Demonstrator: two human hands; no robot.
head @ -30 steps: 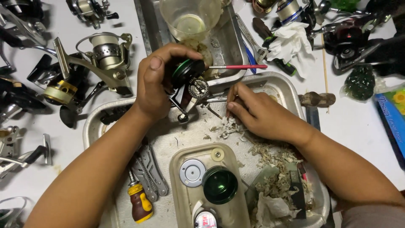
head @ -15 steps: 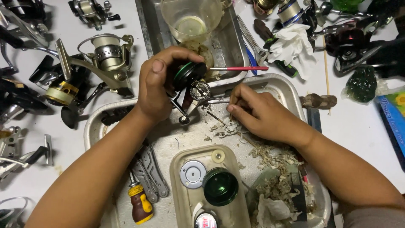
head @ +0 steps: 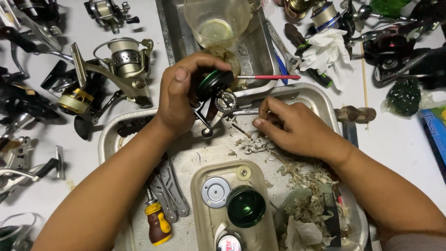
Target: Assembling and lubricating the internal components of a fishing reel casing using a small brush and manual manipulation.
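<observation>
Reels crowd the worktop's left edge: a silver-and-olive spinning reel (head: pixel 118 69) with a metal bail and ribbed spool, black ones beside it, all hard, glossy, full of snag points.

Aluminium tray (head: pixel 109 139) sits mid-worktop, dull, scratched, rounded corners. Near its front-left corner lie folding pliers (head: pixel 168 190) in grey steel and a stubby screwdriver (head: pixel 157 223) with a yellow-and-brown handle.

Left hand (head: pixel 179 95) is wrapped round a small black-and-green reel body (head: pixel 214 86), held over the tray's back edge, thumb on top, with the exposed toothed gear (head: pixel 226 100) facing right. Good practice here, I'd say: keep that grip firm and the gear face tilted up to the light, work staying over the tray so bits drop in, not onto the worktop.

Beige plastic tub (head: pixel 200 186) at the tray's front edge holds a grey metal disc (head: pixel 216 191) and a translucent green cup (head: pixel 245 206), smooth and round.

Right hand (head: pixel 290 128) rests on the tray just right of the gear, fingers pinched narrow on a thin stick-like tool (head: pixel 241 130) aimed at the gear; tip is too fine to read. Short, light strokes from a braced wrist look right for teeth that small.

Fibrous grey debris (head: pixel 306 186) litters the tray's right half. Behind it, a steel pan (head: pixel 253 53) carries a clear plastic cup (head: pixel 217 21) and a red-handled brush (head: pixel 269 77).
</observation>
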